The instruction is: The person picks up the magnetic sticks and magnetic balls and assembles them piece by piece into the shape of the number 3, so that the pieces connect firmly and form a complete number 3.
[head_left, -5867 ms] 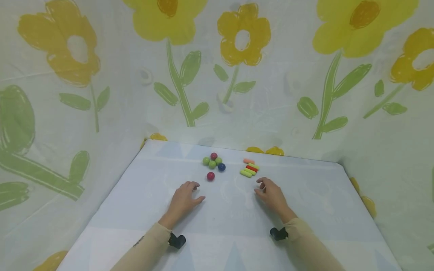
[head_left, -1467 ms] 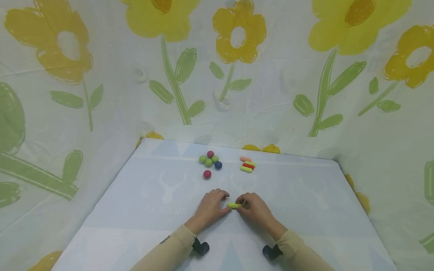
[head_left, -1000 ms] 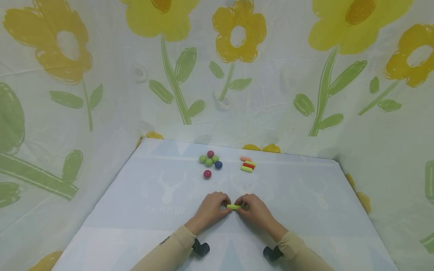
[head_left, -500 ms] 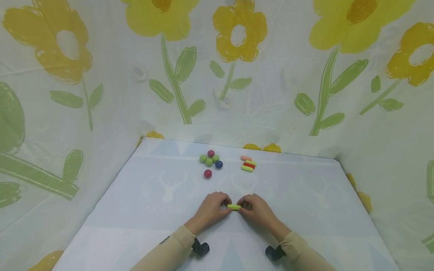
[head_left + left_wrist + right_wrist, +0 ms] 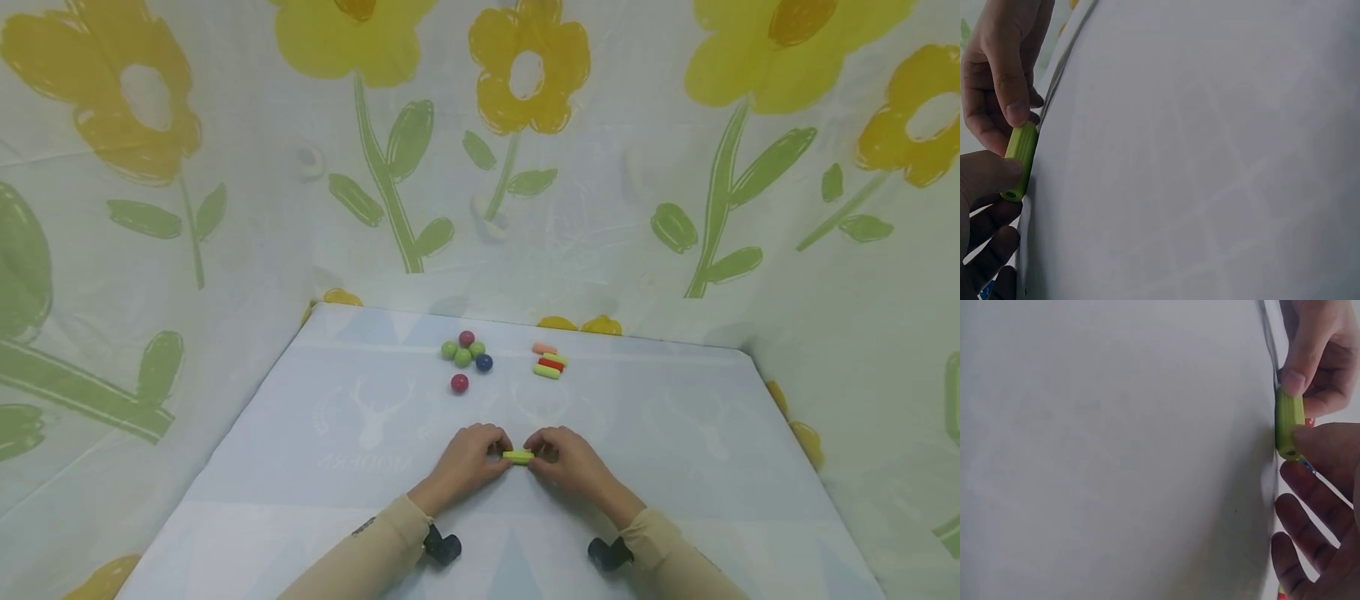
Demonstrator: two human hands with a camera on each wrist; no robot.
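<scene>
A ridged yellow-green cylindrical bead [image 5: 518,457] is held crosswise between both hands, low over the front middle of the table. Its left end is pinched by the left hand [image 5: 468,460], its right end by the right hand [image 5: 572,463], thumbs toward the person. In the left wrist view the long bead [image 5: 1021,153] shows a small dark hole in its near end; a hole also shows on the bead [image 5: 1290,422] in the right wrist view. The other fingers of the right hand [image 5: 1319,506] are loosely bent and touch nothing visible.
Beyond the hands, round beads lie on the table [image 5: 285,433]: several green [image 5: 462,358], a blue one [image 5: 484,363] and two red [image 5: 459,383]. To their right sit cylindrical beads: orange [image 5: 544,348], red [image 5: 551,366] and two yellow-green [image 5: 547,372]. Flower-printed cloth walls surround the table.
Earlier the hands were apart and empty, and the yellow-green bead lay among the other cylinders. It is now nearer the person. The left fingers have closed on its left end; lately little moves.
</scene>
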